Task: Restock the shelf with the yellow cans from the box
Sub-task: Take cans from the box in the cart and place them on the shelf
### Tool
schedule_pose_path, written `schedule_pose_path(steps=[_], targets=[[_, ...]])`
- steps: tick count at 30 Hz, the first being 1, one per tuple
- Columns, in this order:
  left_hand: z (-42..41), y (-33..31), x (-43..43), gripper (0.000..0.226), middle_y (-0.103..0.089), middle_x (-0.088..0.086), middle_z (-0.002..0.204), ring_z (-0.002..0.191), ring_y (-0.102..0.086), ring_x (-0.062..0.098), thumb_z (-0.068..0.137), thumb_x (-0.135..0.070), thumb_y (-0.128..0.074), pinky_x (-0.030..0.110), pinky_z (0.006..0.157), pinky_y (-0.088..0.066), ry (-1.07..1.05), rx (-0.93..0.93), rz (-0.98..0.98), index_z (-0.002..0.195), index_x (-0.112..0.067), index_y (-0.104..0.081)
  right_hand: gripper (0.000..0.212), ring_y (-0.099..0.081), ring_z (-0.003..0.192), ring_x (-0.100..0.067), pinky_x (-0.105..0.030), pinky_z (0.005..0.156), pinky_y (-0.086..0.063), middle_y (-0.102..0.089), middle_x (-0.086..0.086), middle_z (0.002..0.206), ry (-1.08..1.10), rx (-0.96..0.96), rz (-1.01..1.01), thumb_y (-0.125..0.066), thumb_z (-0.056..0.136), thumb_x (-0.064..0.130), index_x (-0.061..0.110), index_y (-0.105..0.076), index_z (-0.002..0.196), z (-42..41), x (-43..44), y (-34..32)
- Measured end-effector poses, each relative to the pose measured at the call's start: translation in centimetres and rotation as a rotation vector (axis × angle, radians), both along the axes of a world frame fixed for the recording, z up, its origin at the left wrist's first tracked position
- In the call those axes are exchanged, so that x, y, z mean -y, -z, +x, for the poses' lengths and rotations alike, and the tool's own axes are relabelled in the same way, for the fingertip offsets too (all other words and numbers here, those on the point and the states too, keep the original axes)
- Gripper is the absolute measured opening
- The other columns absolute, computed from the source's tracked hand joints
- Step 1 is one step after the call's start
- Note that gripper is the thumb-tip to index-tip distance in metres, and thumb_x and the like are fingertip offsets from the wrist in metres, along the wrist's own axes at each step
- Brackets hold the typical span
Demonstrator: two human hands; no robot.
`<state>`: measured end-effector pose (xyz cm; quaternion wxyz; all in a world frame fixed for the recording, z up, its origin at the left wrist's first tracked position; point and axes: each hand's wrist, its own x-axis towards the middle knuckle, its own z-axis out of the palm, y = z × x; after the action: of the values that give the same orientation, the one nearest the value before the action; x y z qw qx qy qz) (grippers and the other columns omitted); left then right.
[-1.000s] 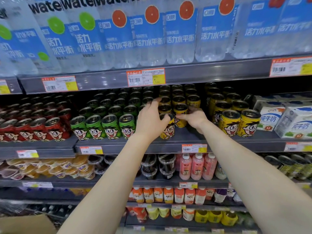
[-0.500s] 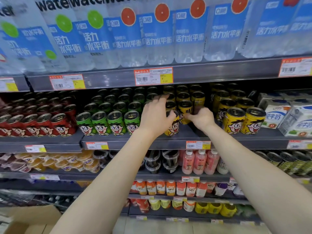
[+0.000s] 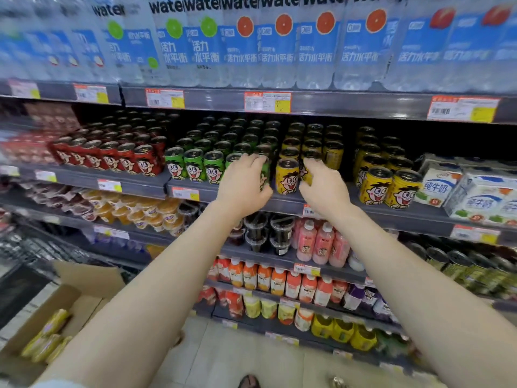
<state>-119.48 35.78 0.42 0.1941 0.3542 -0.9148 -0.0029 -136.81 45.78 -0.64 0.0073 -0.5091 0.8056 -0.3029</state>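
Two hands (image 3: 246,183) (image 3: 324,189) half-hide the cans (image 3: 265,175) behind them.

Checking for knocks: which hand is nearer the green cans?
Left. The left hand overlaps the rightmost front green can; the right hand is beyond the front yellow can.

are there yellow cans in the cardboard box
Yes, several yellow cans lie on their sides in the open cardboard box on the floor at the lower left.
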Motion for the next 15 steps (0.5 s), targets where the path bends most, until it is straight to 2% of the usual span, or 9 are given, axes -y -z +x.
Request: schedule_pose_path(steps=[5, 8, 11, 15], targets=[[6.3, 0.7, -2.8, 0.072, -0.044, 0.01, 0.158, 0.144, -0.041, 0.03, 0.096, -0.042, -0.058, 0.044, 0.118, -0.036, -0.114, 0.045, 0.02, 0.157, -0.011, -0.037, 0.05, -0.049, 0.13, -0.031, -0.04, 0.091, -0.048, -0.053, -0.003, 0.146, -0.089, -0.041, 0.079, -0.053, 0.096, 0.023, 0.023, -0.048, 0.146, 5.3, -1.0, 0.1], [11.3, 1.6, -3.8, 0.074, -0.045, 0.011, 0.156, 0.143, -0.042, 0.031, 0.096, -0.045, -0.059, 0.045, 0.116, -0.037, -0.204, 0.087, 0.069, 0.157, -0.011, -0.035, 0.054, -0.048, 0.134, -0.029, -0.042, 0.097, -0.049, -0.048, -0.002, 0.151, -0.182, -0.031, 0.119, -0.052, 0.098, 0.023, 0.022, -0.043, 0.151, 9.5, -0.5, 0.4], [16.7, 2.3, -3.9, 0.067, -0.055, 0.01, 0.141, 0.131, -0.052, 0.033, 0.094, -0.047, -0.058, 0.045, 0.106, -0.044, -0.303, 0.11, 0.089, 0.148, -0.012, -0.043, 0.053, -0.053, 0.129, -0.028, -0.041, 0.094, -0.051, -0.054, -0.002, 0.147, -0.276, -0.042, 0.149, -0.052, 0.096, 0.023, 0.022, -0.046, 0.149, 14.3, 0.5, 1.1], [24.4, 3.2, -3.1, 0.072, -0.054, 0.009, 0.145, 0.133, -0.05, 0.031, 0.092, -0.049, -0.057, 0.047, 0.11, -0.044, -0.402, 0.129, 0.115, 0.152, -0.011, -0.041, 0.055, -0.055, 0.128, -0.028, -0.042, 0.092, -0.054, -0.056, -0.004, 0.145, -0.402, -0.033, 0.19, -0.053, 0.096, 0.023, 0.02, -0.045, 0.15, 21.3, 2.7, 1.9]])
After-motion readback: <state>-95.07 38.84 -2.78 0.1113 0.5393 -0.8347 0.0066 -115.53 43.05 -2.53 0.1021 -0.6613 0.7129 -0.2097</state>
